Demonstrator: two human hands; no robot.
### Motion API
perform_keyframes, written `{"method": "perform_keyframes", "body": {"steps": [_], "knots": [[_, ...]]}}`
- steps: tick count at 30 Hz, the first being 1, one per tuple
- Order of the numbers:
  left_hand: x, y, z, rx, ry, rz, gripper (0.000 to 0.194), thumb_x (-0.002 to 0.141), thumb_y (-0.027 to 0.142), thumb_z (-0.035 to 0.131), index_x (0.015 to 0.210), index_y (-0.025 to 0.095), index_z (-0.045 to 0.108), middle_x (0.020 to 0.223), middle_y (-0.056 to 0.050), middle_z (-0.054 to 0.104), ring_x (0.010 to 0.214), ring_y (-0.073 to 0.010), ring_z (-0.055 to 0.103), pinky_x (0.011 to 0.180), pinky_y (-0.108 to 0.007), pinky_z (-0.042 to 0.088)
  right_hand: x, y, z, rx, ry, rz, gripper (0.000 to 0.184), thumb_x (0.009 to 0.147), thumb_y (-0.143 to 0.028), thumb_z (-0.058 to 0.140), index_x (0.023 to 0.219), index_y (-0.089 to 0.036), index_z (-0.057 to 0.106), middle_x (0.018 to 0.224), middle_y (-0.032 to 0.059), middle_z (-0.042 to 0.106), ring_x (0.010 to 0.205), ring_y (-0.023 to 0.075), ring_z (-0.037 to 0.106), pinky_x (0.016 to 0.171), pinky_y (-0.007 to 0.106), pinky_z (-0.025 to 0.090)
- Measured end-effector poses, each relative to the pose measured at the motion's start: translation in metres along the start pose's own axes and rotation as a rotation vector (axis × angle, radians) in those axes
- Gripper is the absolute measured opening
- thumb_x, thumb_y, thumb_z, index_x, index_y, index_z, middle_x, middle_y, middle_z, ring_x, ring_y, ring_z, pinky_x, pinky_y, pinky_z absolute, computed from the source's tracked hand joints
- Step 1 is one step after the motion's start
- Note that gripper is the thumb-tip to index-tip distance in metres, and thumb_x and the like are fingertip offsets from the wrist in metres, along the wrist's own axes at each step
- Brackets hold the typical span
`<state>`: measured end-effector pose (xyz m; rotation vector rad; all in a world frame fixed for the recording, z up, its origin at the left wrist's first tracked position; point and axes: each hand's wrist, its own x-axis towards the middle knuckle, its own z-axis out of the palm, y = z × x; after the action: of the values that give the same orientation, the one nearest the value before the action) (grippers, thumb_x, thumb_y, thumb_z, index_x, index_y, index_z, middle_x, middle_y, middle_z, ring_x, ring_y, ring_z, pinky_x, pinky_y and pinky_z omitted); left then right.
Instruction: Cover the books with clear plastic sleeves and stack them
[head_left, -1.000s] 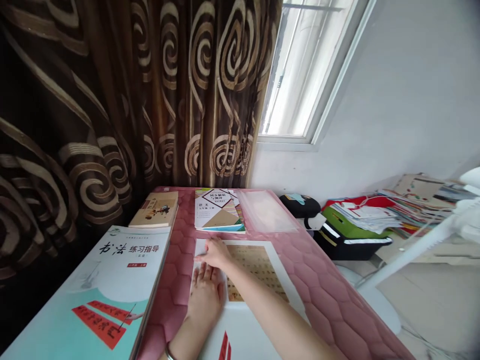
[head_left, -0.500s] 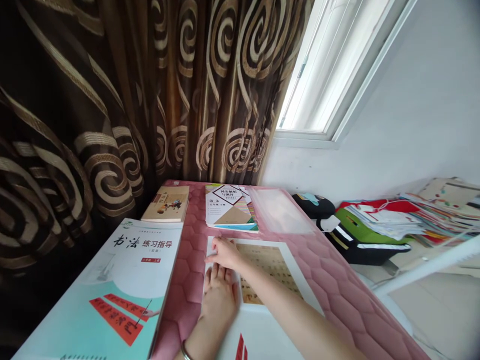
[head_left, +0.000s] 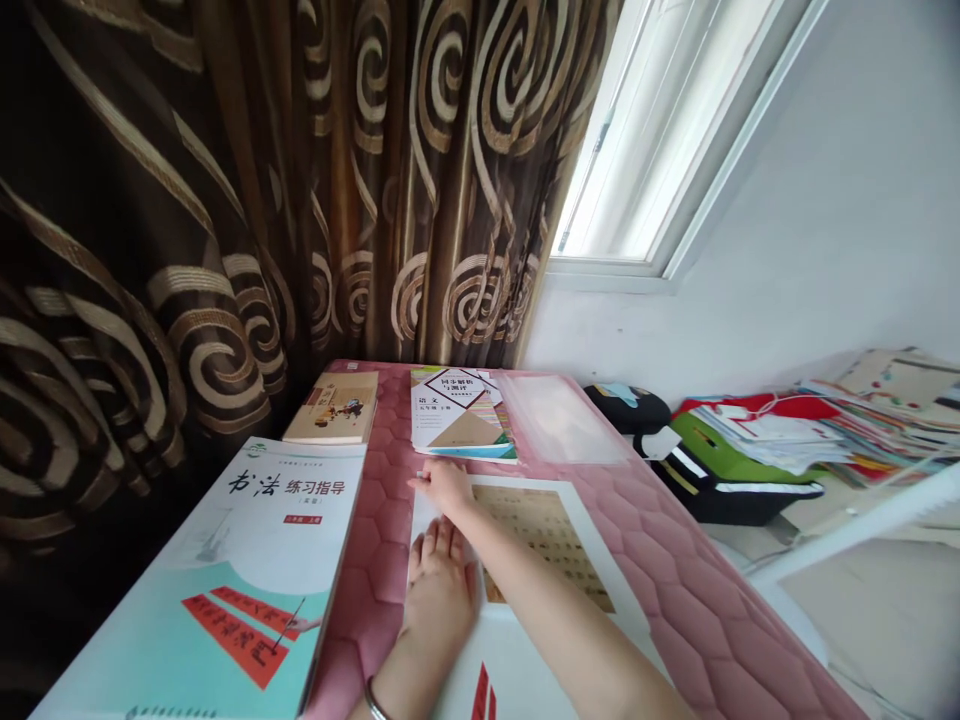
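Surface: pink quilted top [head_left: 679, 565] with a hexagon pattern, set against a dark swirled curtain [head_left: 225, 250] under a window [head_left: 645, 150].
Sheet: a calligraphy sheet [head_left: 544, 550] lies flat near the middle of the surface, running toward the near edge; a tan panel of gridded characters [head_left: 544, 550] sits inside its white border, with a red mark [head_left: 480, 695] near the bottom.
Left hand: the left hand [head_left: 439, 600] lies palm down on the sheet's white left margin, with a bracelet [head_left: 375, 700] on the wrist.
Left fingers: the fingers [head_left: 435, 545] are open, flat and side by side on the paper.
Right hand: the right hand [head_left: 442, 487] rests at the sheet's far edge, its forearm crossing the sheet.
Right fingers: the fingers [head_left: 431, 475] are curled together; a small thin tip [head_left: 415, 482] shows at them, too small to tell what it is or whether it is gripped.
Sleeve: a clear plastic sleeve [head_left: 559, 420] lies at the far edge, with nothing readable inside.
Books: a workbook [head_left: 461, 415] lies just beyond the sheet, a small book [head_left: 334, 408] stands at the far left corner, and a large calligraphy book [head_left: 232, 580] lies along the left edge.
Beyond the right edge: a black case [head_left: 731, 500] with a green item [head_left: 720, 445] on it, under a heap of papers [head_left: 772, 440].
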<state>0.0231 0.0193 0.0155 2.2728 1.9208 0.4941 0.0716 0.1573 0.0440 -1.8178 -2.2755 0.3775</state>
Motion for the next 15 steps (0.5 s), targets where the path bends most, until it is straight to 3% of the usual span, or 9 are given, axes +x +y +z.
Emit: {"method": "perform_keyframes", "body": {"steps": [5, 7, 10, 12, 15], "knots": [[0.002, -0.002, 0.009, 0.076, 0.025, 0.009, 0.048, 0.091, 0.025, 0.038, 0.135, 0.014, 0.055, 0.14, -0.013, 0.055, 0.129, -0.0294, 0.048, 0.108, -0.048, 0.036, -0.014, 0.01, -0.005, 0.029, -0.132, -0.098, 0.036, 0.052, -0.052, 0.086, 0.072, -0.026, 0.071, 0.09, -0.0039, 0.074, 0.082, 0.0163, 0.066, 0.077, 0.025, 0.042], [0.002, -0.002, 0.009, 0.087, 0.022, 0.026, 0.05, 0.09, 0.024, 0.038, 0.137, 0.014, 0.053, 0.142, -0.013, 0.053, 0.13, -0.029, 0.047, 0.108, -0.047, 0.036, -0.009, 0.011, -0.008, 0.015, -0.114, -0.078, 0.034, 0.058, -0.054, 0.083, 0.07, -0.025, 0.071, 0.086, -0.0015, 0.074, 0.08, 0.0176, 0.066, 0.077, 0.027, 0.043], [0.001, -0.001, 0.004, 0.076, 0.023, 0.03, 0.052, 0.09, 0.024, 0.039, 0.14, 0.015, 0.05, 0.148, -0.011, 0.047, 0.132, -0.028, 0.045, 0.109, -0.045, 0.036, 0.006, 0.006, -0.009, -0.01, -0.037, -0.004, 0.034, 0.082, -0.053, 0.065, 0.077, -0.021, 0.072, 0.082, 0.0064, 0.074, 0.081, 0.0214, 0.067, 0.079, 0.031, 0.044], [0.0, 0.0, 0.0, 0.064, 0.023, 0.028, 0.052, 0.09, 0.023, 0.039, 0.139, 0.015, 0.051, 0.148, -0.01, 0.046, 0.133, -0.0279, 0.044, 0.11, -0.045, 0.035, 0.011, 0.001, -0.006, -0.021, 0.028, 0.035, 0.034, 0.092, -0.047, 0.054, 0.089, -0.017, 0.071, 0.09, 0.0122, 0.073, 0.086, 0.0241, 0.066, 0.082, 0.034, 0.044], [-0.001, 0.001, -0.005, 0.057, 0.01, 0.023, 0.048, 0.09, 0.022, 0.038, 0.134, 0.017, 0.057, 0.143, -0.01, 0.053, 0.133, -0.0274, 0.044, 0.11, -0.045, 0.034, 0.005, -0.007, 0.0, -0.027, 0.116, 0.028, 0.03, 0.095, -0.033, 0.048, 0.113, -0.014, 0.063, 0.114, 0.0184, 0.066, 0.108, 0.0282, 0.06, 0.091, 0.039, 0.043]]}}
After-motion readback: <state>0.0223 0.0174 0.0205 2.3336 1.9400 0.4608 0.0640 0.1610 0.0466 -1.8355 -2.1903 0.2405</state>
